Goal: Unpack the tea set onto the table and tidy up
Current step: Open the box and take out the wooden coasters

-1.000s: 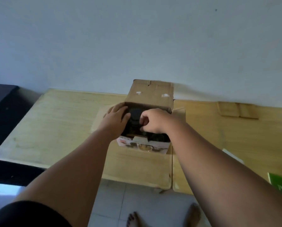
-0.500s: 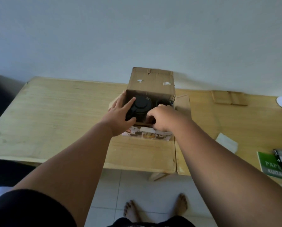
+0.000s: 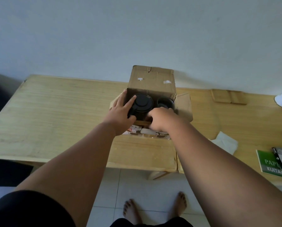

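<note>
black teapot [image 3: 142,104] stands upright in the box [image 3: 151,79] between the hands — left hand [image 3: 122,112] cups its left side, right hand [image 3: 163,118] curls near-right, hold unclear.

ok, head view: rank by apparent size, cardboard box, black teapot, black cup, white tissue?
1. cardboard box, clearly largest.
2. black teapot and white tissue: about alike, tissue nearer the camera, so unranked.
3. black cup, smallest, partly hidden by the right hand.
</note>
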